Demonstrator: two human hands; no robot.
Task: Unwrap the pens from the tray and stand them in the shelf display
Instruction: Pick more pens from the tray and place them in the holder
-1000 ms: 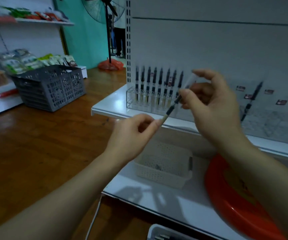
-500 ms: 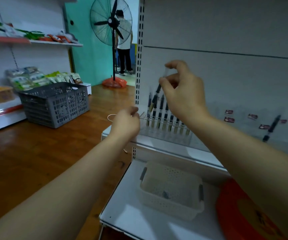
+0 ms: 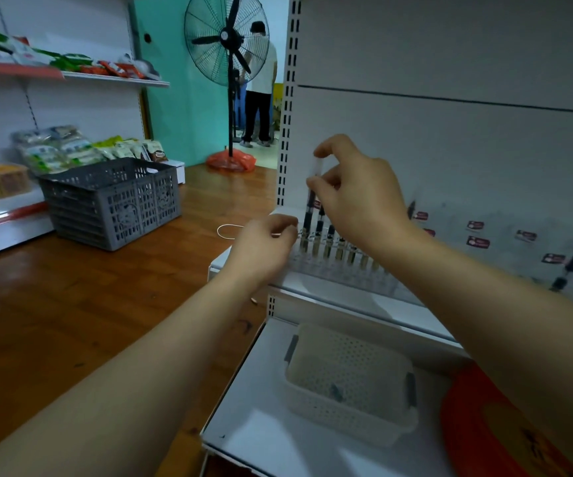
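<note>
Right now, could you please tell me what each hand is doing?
Left hand: fingers curled by the clear display rack; whether it holds anything cannot be told.
Right hand: pinching a pen upright over the rack.

A brown wood floor (image 3: 71, 304) runs past a gray crate (image 3: 113, 201) to a big fan (image 3: 226, 39) by a green wall (image 3: 175, 108).
</note>
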